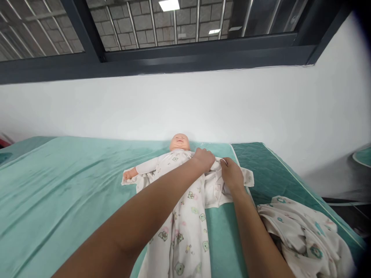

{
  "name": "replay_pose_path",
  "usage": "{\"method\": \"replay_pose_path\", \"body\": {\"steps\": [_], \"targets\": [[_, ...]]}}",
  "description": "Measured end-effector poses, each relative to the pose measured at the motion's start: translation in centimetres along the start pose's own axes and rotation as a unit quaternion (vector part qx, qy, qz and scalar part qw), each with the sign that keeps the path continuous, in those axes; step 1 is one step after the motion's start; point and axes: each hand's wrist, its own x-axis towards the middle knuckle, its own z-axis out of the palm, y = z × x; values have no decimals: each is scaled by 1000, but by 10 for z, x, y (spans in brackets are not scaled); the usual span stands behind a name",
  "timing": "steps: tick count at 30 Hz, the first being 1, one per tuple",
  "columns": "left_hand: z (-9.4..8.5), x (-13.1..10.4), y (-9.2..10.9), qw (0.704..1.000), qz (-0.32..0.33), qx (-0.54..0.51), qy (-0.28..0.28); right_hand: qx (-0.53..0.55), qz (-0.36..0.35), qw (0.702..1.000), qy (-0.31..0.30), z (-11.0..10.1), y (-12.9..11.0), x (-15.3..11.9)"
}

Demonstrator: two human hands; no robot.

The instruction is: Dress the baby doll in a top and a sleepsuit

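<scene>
A baby doll (180,142) lies on its back, head toward the wall, dressed in a white printed garment (191,200). The doll's hand at the left (130,173) pokes out of a white sleeve. My left hand (204,159) is closed at the doll's shoulder on the right, gripping white cloth there. Just beside it, my right hand (232,173) pinches the edge of the white sleeve (247,177), whose cuff sticks out to the right. The doll's arm on this side is hidden by cloth and my hands.
A crumpled white printed cloth (310,235) lies at the lower right. Green sheets (72,193) cover the bed. Behind stand a white wall (139,108) and a dark window frame (185,58) with metal bars beyond.
</scene>
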Motion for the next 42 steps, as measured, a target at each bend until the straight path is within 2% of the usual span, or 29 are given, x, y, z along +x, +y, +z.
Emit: {"method": "replay_pose_path", "body": {"steps": [8,15,17,18,20,21,22,23,24,26,27,28,30,32,34,36,38,40,42], "targets": [[-14,-22,-34,999,-4,26,28,88,34,995,14,-1,10,1],[-17,-33,-45,999,-9,21,39,194,20,981,24,-1,21,8],[-17,-33,-44,999,-8,12,43,307,36,951,17,-1,22,9],[-17,-32,-42,999,-6,6,43,385,52,921,14,-1,23,9],[-14,-29,-37,999,-1,-7,40,533,78,842,16,-3,24,9],[-12,-27,-34,999,1,-13,38,579,84,811,31,-4,24,9],[-9,-24,-30,999,3,-20,36,602,87,791,65,-6,24,9],[-7,-21,-26,999,3,-25,35,605,84,783,118,-7,24,9],[-5,-18,-21,999,3,-31,33,586,73,786,182,-8,22,8],[-4,-14,-11,999,-2,-42,30,500,34,811,303,-9,13,5],[-5,-15,-7,999,-5,-46,29,453,4,826,335,-8,7,2],[-6,-19,-5,998,-9,-49,33,417,-29,842,341,-6,-2,-2],[-10,-36,-4,995,-16,-69,76,388,-82,873,286,0,-21,-13],[-11,-65,-12,977,-29,-123,173,398,-108,893,181,6,-43,-27],[-4,-102,-27,933,-67,-220,277,401,-120,905,70,12,-63,-42],[13,-137,-44,871,-131,-313,356,388,-134,912,-22,16,-80,-57],[35,-161,-58,835,-149,-379,371,365,-150,914,-94,18,-91,-67],[55,-174,-66,829,-148,-412,348,338,-160,916,-144,19,-95,-72],[69,-176,-67,837,-147,-424,315,304,-173,920,-175,19,-95,-72]]}}
